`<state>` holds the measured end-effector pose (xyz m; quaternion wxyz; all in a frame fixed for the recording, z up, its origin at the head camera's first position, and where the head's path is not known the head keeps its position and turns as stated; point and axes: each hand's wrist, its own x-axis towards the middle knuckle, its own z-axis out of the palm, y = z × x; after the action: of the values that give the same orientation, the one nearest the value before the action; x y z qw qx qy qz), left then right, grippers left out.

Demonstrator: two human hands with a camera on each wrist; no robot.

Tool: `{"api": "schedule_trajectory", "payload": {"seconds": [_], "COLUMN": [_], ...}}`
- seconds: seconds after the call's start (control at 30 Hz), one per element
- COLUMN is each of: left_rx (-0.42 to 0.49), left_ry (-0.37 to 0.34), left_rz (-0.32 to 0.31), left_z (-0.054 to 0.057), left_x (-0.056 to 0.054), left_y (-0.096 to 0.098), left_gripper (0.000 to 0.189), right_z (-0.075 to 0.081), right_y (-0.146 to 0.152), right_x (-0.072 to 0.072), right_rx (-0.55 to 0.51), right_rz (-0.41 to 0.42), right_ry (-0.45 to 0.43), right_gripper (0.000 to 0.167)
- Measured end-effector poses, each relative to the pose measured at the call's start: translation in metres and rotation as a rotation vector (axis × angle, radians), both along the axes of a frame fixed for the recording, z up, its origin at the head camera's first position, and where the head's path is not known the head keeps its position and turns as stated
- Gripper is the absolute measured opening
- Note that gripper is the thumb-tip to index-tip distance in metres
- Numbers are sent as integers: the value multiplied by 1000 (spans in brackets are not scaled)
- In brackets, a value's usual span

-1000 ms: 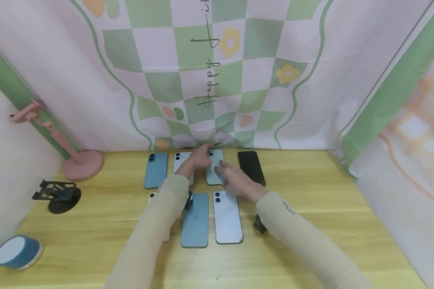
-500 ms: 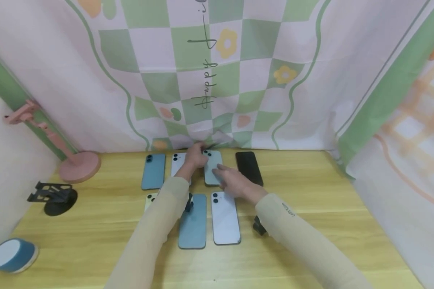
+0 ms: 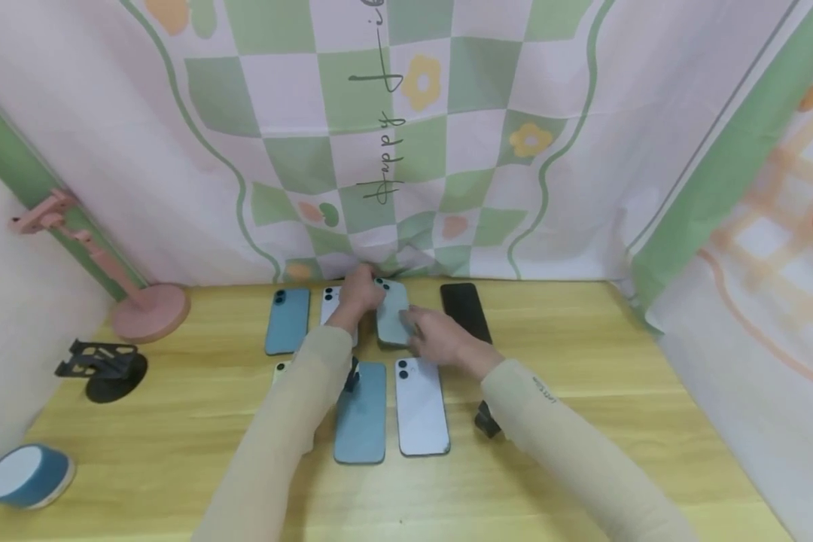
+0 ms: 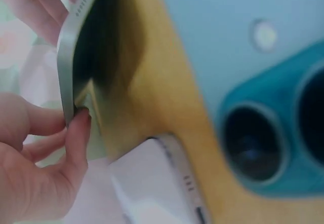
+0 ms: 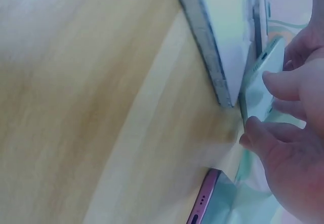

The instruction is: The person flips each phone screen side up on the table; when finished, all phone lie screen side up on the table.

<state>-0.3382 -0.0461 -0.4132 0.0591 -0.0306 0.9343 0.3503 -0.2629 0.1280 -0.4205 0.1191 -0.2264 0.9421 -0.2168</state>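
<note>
A pale green phone (image 3: 393,322) is tilted just off the table in the back row, its camera side facing up. At its upper left corner my left hand (image 3: 360,291) pinches it between thumb and fingers; the left wrist view shows that grip on the phone's edge (image 4: 66,77), with the dark screen underneath. My right hand (image 3: 443,340) grips the lower right side, its thumb and fingers around the phone (image 5: 260,89) in the right wrist view. Partly behind the left hand lies a white phone (image 3: 330,302).
A blue phone (image 3: 287,321) and black phone (image 3: 466,310) flank the back row. In front lie a teal phone (image 3: 361,421), a lilac phone (image 3: 423,410) and a mostly covered yellowish phone (image 3: 281,369). Left are a pink stand (image 3: 150,312), black stand (image 3: 115,373) and blue round object (image 3: 30,476).
The pale green phone has come up off the table and shifted slightly left, tilting. My left hand has moved a little left with it, and my right fingers have closed on its side.
</note>
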Motion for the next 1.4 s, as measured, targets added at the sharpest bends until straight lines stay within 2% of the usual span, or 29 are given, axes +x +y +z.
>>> {"api": "schedule_trajectory", "payload": {"seconds": [0.13, 0.23, 0.43, 0.57, 0.67, 0.83, 0.93, 1.13, 1.3, 1.4], "left_rx": [-134, -230, -375, -406, -381, -223, -156, -118, -60, -61], "left_ry": [18, 36, 100, 128, 134, 95, 79, 55, 53, 64], "left_rz": [16, 20, -13, -23, -30, -57, -75, -129, -160, -212], "left_z": [11, 18, 28, 28, 26, 23, 22, 16, 8, 5], "left_x": [-2, -3, -3, -1, 0, 4, 7, 9, 11, 12], "left_y": [3, 8, 20, 27, 30, 30, 29, 30, 28, 25], "left_gripper": [30, 33, 53, 52, 45, 50, 52, 51, 59, 62], "right_z": [2, 5, 14, 16, 15, 12, 12, 9, 7, 5], "right_y": [1, -1, -10, -13, -14, -15, -16, -17, -14, -11], "right_x": [-1, 1, 6, 8, 8, 9, 10, 12, 13, 15], "right_rx": [-66, -141, -357, -521, -634, -708, -685, -620, -583, -548], "right_rz": [-31, -57, -186, -294, -368, -457, -497, -556, -590, -622], "right_ry": [41, 33, -93, -234, -328, -381, -347, -251, -233, -234], "right_gripper": [53, 50, 49, 49, 51, 50, 49, 45, 45, 47]}}
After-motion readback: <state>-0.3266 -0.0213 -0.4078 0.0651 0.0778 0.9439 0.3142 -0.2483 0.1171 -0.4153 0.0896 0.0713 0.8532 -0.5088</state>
